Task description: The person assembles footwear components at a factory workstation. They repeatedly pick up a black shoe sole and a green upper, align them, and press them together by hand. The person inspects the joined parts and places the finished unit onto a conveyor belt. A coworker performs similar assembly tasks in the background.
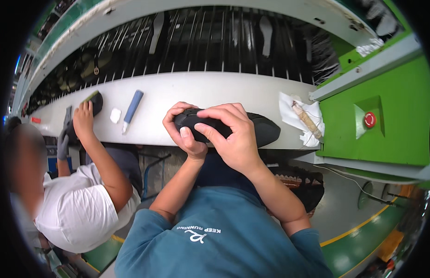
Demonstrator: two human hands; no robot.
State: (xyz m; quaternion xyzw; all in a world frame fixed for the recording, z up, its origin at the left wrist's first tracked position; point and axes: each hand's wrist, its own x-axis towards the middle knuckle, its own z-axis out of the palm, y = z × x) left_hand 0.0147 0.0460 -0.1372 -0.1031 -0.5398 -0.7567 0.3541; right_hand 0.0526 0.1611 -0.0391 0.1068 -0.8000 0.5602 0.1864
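Fingers (220, 114) of the right hand (241, 139) pinching the black shoe (267, 131), left hand (192, 145) wrapped round one end, at the white bench (152, 90)!

A teal short-sleeved T-shirt (233, 245) bears white lettering (210, 230) and a curled emblem (197, 238).

Black shoe (267, 130): middle covered by the right grip (238, 135)
Left grip (191, 142): palm hidden behind the shoe
Co-worker's head (25, 167): blurred
Teal shirt (224, 245): cut off by the lower edge
White lump (115, 116) on the counter (154, 95): too small to identify
Dark items (87, 69), upper left: too blurred to name
Dark heap (313, 189) below the counter: contents unclear
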